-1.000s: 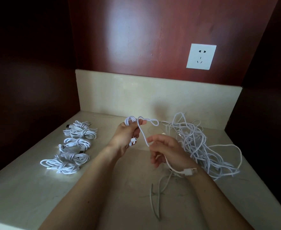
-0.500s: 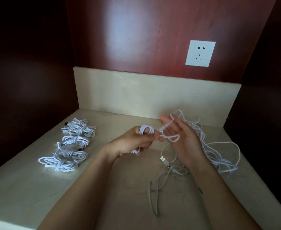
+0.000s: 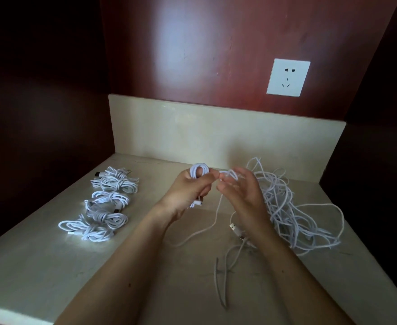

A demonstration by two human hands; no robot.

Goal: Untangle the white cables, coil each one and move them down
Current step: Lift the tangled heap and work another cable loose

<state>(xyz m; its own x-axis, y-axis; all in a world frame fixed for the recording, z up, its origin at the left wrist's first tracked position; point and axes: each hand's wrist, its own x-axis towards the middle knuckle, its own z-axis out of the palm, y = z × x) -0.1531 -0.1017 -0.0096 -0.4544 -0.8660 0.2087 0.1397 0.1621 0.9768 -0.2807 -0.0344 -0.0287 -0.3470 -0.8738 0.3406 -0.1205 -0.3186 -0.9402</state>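
**Cable coil held above the counter**

The left hand (image 3: 190, 190) grips a small coil of white cable (image 3: 199, 171). Its loose strand loops over the spread, relaxed fingers of the right hand (image 3: 243, 192). Tangled cables (image 3: 293, 214) lie on the countertop (image 3: 40, 266) at right — tied bundles (image 3: 106, 207) at left.

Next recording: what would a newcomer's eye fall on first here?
The two hands at the centre: the left hand grips a small coil of white cable, and the right hand has a loop of it at its fingertips. To the right lies a tangled heap of white cables, and on the left of the counter a row of coiled bundles. A white socket stands out on the red back wall.
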